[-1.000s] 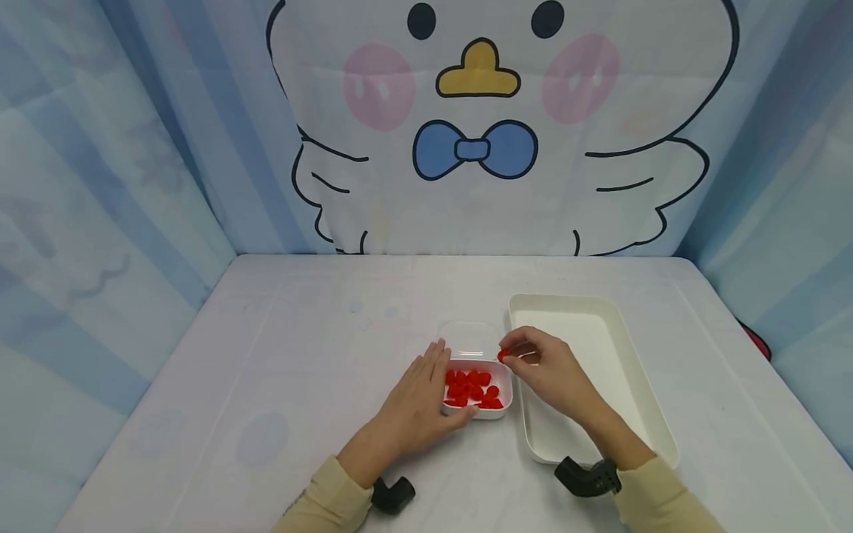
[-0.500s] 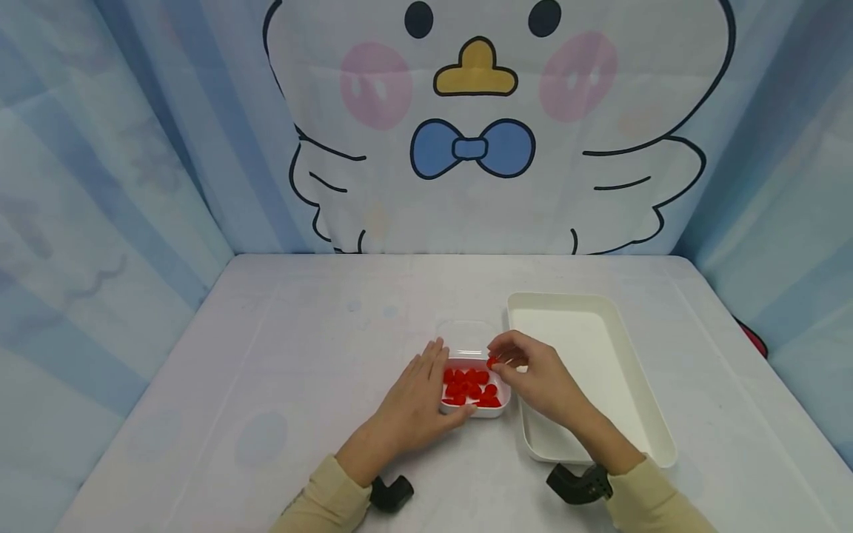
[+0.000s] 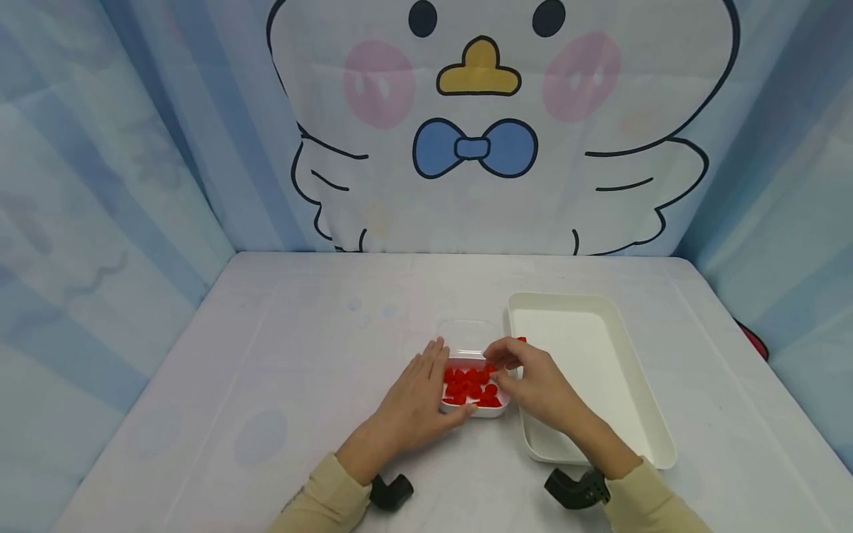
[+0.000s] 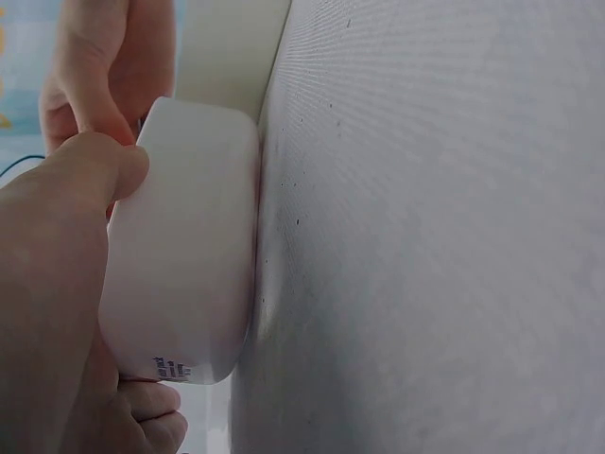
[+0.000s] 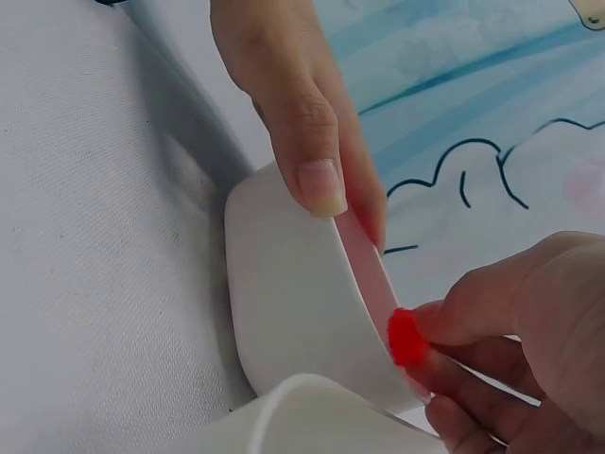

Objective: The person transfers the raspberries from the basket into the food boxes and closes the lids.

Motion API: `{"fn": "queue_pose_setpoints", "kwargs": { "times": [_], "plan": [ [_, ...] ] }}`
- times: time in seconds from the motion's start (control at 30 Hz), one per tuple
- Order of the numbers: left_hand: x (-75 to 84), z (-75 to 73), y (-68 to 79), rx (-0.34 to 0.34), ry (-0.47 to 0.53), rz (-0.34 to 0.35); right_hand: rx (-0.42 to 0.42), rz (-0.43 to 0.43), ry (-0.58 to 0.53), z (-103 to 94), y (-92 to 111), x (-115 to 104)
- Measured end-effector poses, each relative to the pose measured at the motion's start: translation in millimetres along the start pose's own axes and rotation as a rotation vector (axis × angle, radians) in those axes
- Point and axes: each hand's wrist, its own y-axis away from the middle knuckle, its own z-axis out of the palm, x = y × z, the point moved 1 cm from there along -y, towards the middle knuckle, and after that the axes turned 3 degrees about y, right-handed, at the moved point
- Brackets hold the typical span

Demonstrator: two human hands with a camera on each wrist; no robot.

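A small white plastic box (image 3: 489,412) with red pom-poms (image 3: 466,386) inside stands mid-table in the head view, its clear lid (image 3: 469,334) folded back. My left hand (image 3: 415,403) holds it at the left, fingers along the side and thumb over the near rim. The right wrist view has that thumb on the rim too. At the box's right edge, my right hand (image 3: 533,377) pinches a red pom-pom (image 5: 406,338) between thumb and fingers. In the left wrist view the box's white outer wall (image 4: 189,236) hides its contents.
A shallow white tray (image 3: 616,370) lies right of the box, partly under my right forearm. A bit of red (image 3: 522,339) shows by its left edge, behind my right hand. Patterned curtains (image 3: 466,215) border the table at the back and sides.
My right hand has moved left and slightly down, from the tray's edge to the box's right rim. A bit of red now shows behind it. The left hand stays put.
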Motion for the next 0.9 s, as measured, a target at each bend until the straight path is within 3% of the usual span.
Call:
{"fn": "queue_pose_setpoints", "kwargs": {
  "times": [0.47,0.9],
  "plan": [
    [-0.7,0.6,-0.5,-0.001,-0.014,0.009,0.008,-0.005,-0.001,-2.7,-1.1,-1.1],
    [1.1,-0.1,-0.5,-0.01,-0.004,-0.014,0.097,-0.003,-0.001,-17.4,-4.7,0.5]
  ]
}}
